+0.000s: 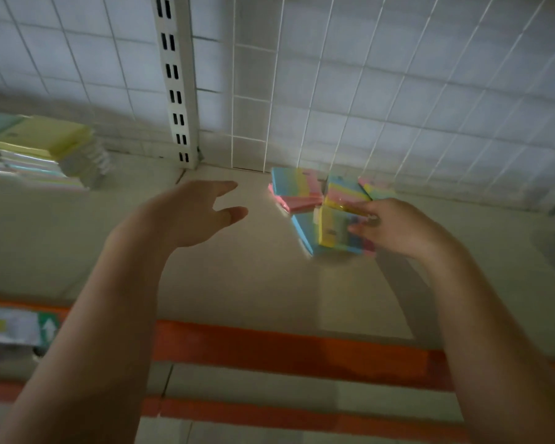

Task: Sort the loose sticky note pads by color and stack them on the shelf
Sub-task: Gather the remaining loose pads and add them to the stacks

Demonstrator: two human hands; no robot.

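Two bare forearms enter from the bottom edge. Left hand [193, 213] and right hand [394, 225]: no gloves, no rings seen, no watch or band at either wrist. No sleeve shows anywhere along either arm. Nails short where visible; fingertips partly blurred.

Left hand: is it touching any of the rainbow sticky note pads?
Apart. The head view shows bare shelf between the open left hand and the nearest rainbow pad.

Loose pads [297, 187] lie right on the shelf [253, 267] — stacked pads [42, 149] far left, upright post [177, 81] between, behind.
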